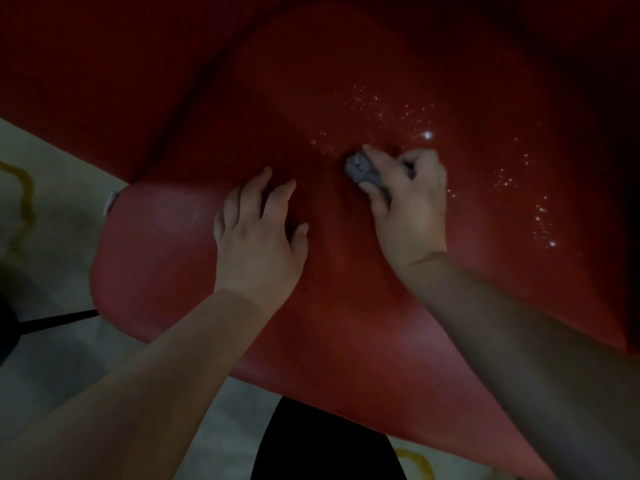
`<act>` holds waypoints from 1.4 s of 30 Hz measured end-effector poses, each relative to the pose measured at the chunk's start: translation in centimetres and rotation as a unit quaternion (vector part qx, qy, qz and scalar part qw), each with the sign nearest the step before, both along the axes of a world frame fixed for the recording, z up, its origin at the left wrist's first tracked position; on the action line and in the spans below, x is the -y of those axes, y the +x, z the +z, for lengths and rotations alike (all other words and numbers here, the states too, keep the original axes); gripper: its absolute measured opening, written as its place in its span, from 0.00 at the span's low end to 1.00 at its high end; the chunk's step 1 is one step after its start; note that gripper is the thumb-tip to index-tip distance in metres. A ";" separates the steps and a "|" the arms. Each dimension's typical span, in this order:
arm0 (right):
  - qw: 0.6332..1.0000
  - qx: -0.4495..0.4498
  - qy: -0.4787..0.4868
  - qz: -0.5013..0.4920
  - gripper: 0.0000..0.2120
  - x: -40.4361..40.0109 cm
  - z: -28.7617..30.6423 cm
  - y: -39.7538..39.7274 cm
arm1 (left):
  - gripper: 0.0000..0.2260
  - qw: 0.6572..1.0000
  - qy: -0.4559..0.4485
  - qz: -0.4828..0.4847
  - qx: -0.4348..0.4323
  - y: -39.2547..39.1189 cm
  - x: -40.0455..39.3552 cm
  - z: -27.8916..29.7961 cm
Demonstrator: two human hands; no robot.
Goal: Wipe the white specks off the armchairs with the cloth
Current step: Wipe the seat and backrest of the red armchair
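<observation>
Right hand (pixel 408 199): fingers curled round a small grey cloth (pixel 363 169), wadded into a crumpled lump that shows between thumb and forefinger; cloth pressed against the seat of the armchair (pixel 346 306), near the middle of the view.

Left hand (pixel 258 233): released, holding nothing; fingers spread and nearly straight, palm down, resting flat on the seat just left of the cloth hand, apart from it.

Forearms: both bare, entering from the lower edge of the view, one at each side.

Armchair: red, smooth, slightly glossy surface with a fine grain; rounded, padded front edge at lower left, paler where light catches it; deeper, darker red folds curving upward behind the hands.

White specks (pixel 427 135): fine, bright grains scattered on the red surface above and to the right of the cloth; one larger spot just above the right hand's knuckles, a looser trail running down the right side. The area under and left of the left hand shows almost none.

Floor (pixel 62 188): pale, flat, visible at left and below the chair edge, with a yellowish wavy mark.

Dark shape at bottom centre: too dim to identify.
</observation>
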State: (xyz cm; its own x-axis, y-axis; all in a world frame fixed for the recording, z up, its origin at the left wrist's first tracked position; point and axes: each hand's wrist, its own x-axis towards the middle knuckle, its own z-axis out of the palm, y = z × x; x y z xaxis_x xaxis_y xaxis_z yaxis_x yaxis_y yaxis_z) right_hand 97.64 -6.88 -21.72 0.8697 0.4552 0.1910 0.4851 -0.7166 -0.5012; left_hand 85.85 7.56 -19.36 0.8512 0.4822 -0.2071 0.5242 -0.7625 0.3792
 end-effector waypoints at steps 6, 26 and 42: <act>0.999 -0.030 0.014 0.017 0.20 0.6 0.3 -4.3 | 0.26 1.000 0.013 0.003 -0.015 0.8 -1.6 -0.1; 1.000 0.007 0.012 0.024 0.18 -5.5 -0.4 6.6 | 0.25 1.000 0.017 -0.002 -0.015 5.0 -2.9 -0.7; 0.998 0.022 0.006 -0.058 0.19 -2.9 -0.5 8.7 | 0.26 0.999 -0.004 0.009 -0.031 8.3 -1.4 0.0</act>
